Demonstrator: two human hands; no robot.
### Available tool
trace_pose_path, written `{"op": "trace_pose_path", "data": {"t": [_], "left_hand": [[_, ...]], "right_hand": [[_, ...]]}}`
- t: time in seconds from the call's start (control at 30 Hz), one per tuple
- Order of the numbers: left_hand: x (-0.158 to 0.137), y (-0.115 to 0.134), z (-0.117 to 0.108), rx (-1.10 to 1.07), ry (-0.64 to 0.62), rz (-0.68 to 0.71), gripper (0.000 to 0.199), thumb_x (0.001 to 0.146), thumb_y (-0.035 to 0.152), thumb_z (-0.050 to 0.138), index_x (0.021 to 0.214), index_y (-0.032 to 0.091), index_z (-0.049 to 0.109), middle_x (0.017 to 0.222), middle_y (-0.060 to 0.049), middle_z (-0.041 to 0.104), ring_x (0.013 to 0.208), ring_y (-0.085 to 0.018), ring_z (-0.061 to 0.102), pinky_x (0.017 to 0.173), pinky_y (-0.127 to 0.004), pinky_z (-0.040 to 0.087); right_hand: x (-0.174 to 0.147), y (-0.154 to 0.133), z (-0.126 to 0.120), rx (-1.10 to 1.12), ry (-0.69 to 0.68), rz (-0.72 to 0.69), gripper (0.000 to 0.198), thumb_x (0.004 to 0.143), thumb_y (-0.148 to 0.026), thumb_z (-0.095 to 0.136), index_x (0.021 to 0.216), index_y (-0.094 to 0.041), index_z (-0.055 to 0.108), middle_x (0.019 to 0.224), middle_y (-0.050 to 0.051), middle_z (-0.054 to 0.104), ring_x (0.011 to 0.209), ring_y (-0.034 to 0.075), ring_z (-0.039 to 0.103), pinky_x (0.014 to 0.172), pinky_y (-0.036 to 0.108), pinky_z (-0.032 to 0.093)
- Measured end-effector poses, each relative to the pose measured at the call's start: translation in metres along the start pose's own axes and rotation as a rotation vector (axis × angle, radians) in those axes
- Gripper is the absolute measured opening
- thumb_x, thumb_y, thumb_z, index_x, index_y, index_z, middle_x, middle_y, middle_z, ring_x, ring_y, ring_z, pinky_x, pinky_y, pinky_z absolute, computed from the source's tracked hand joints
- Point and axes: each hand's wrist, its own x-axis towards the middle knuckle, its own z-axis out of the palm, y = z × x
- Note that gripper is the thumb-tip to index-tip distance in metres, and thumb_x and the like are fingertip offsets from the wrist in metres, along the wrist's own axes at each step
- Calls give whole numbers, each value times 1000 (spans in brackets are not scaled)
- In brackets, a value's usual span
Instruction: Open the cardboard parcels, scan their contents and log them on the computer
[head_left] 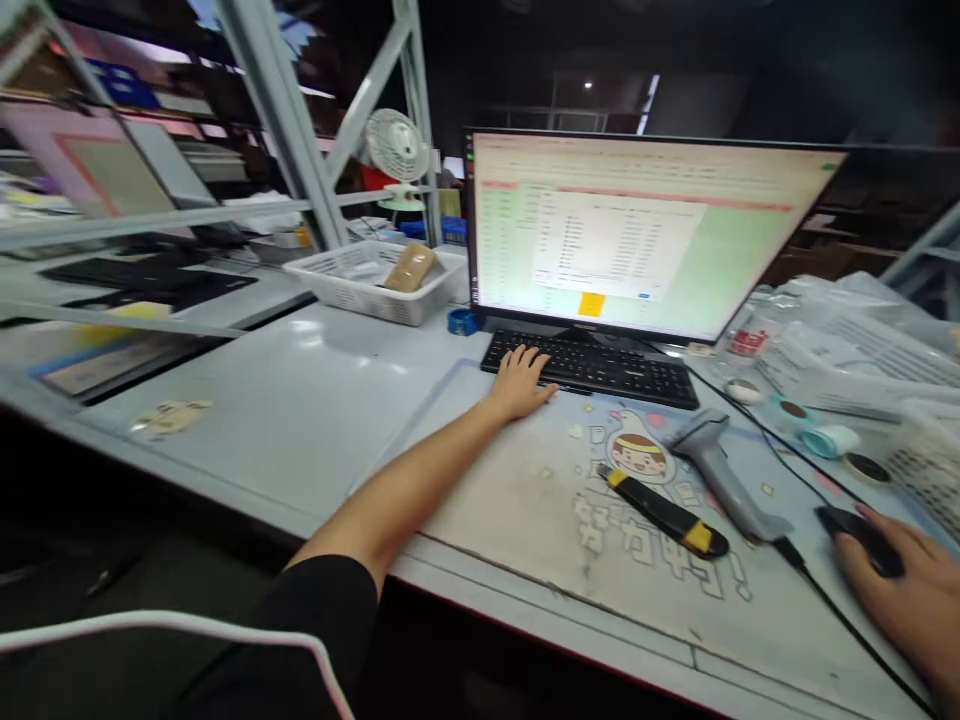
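My left hand (519, 384) lies with its fingers spread on the left end of a black keyboard (600, 366). At the right edge, my right hand (900, 570) is wrapped round a black computer mouse (862, 538) on the desk mat. Behind the keyboard stands a lit monitor (502, 240) with a window open on its screen. Between my hands, a black and yellow utility knife (664, 512) lies on the printed desk mat (495, 500). A grey barcode scanner (724, 478) rests just beside it, its cable running toward me.
A white plastic basket (360, 295) holding a roll of brown tape (411, 268) stands left of the monitor. Rolls of tape or labels (829, 440) and clear plastic bags (847, 330) crowd the right side. Metal posts (277, 120) and a small fan (397, 145) stand behind the desk.
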Motion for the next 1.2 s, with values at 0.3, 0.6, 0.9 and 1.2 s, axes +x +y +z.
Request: {"op": "trace_pose_path", "data": {"t": [0.3, 0.6, 0.9, 1.2], "left_hand": [[80, 114, 39, -78, 21, 186, 73, 105, 65, 47, 159, 18, 51, 166, -13, 48, 160, -38, 31, 135, -57, 20], [90, 119, 67, -22, 11, 160, 79, 106, 70, 36, 162, 16, 50, 166, -16, 48, 161, -40, 28, 135, -63, 13], [87, 120, 65, -6, 17, 157, 78, 107, 70, 34, 164, 18, 47, 166, -15, 49, 161, -38, 31, 135, -61, 14], [86, 120, 63, -13, -12, 154, 78, 106, 71, 34, 164, 19, 47, 166, -15, 48, 161, -38, 31, 135, -60, 14]], "right_hand": [[1, -13, 0, 88, 101, -30, 74, 92, -67, 44, 145, -20, 66, 147, 14, 63, 131, 40, 64, 114, 55, 51], [1, -6, 4, 61, 65, -11, 75, 94, -71, 41, 148, -23, 62, 150, 14, 61, 132, 42, 63, 115, 60, 50], [3, -3, 4, 56, 50, 11, 79, 92, -72, 39, 146, -21, 64, 148, 16, 62, 132, 44, 63, 114, 63, 51], [3, -6, 1, 37, 18, 33, 76, 93, -73, 40, 146, -25, 65, 150, 12, 61, 128, 44, 66, 103, 61, 57]]}}
